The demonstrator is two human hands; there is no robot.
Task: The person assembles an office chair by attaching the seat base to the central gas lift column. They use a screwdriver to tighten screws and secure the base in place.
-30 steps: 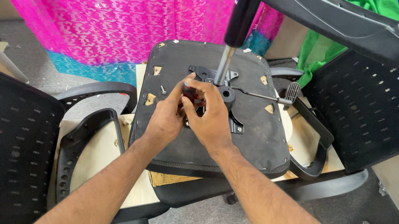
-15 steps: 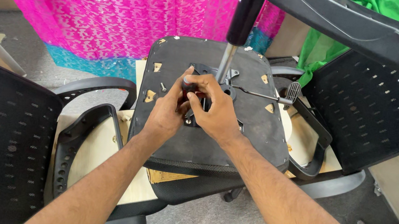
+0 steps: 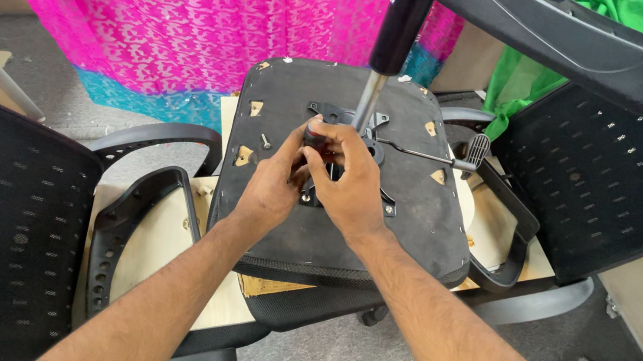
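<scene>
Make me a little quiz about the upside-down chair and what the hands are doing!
1. True or false: the upturned seat lies with its black underside facing up.
2. Which thing sticks out to the right of the metal mechanism plate? A) a lever with a ribbed black handle B) a red rope C) a spoon
3. Fill in: the left hand and the right hand are both working at the ____ of the seat, beside the shiny gas-lift post.

Key: 1 true. 2 A. 3 middle.
</scene>
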